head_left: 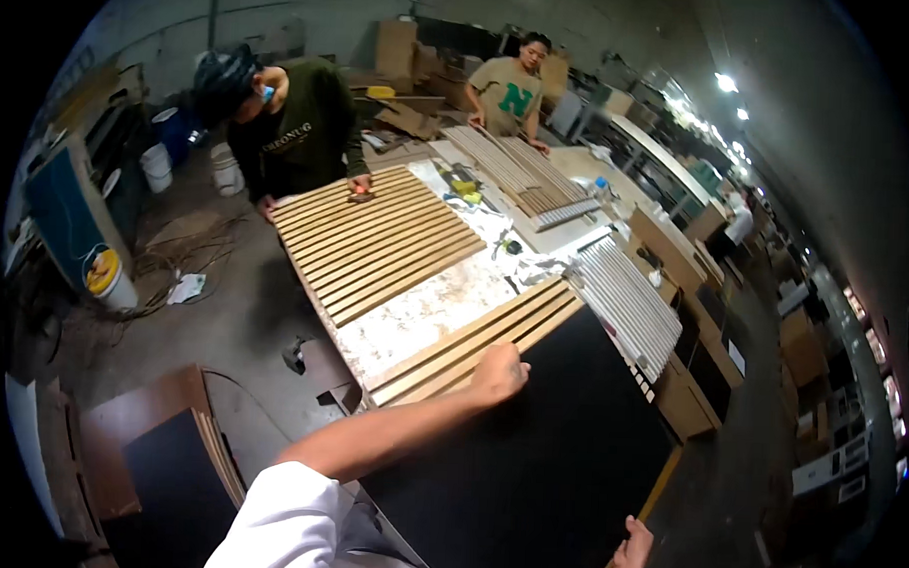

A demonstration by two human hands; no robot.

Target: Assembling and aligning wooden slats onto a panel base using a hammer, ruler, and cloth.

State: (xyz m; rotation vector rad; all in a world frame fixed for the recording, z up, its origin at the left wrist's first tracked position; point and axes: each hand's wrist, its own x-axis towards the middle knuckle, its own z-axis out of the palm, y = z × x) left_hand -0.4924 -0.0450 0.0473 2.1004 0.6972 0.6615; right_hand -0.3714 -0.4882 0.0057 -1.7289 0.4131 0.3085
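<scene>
A black backing panel (528, 467) fills the lower centre of the frame, wooden slats (472, 347) lining its upper-left edge, where the left hand (497, 372) presses closed-fisted on the newest slat while the right hand (632, 553), fingers curled, grips the panel's lower-right edge.

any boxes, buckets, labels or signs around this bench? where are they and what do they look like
Cardboard boxes: stacked at the far wall, plain brown.
White buckets: on the floor at far left, round, plain.
Labelled bucket: on the floor at left, white with a round yellow label.
Blue panel: leaning beside that bucket, flat, rectangular.
Framed pictures: along the right wall, small, too blurred to describe.
</scene>
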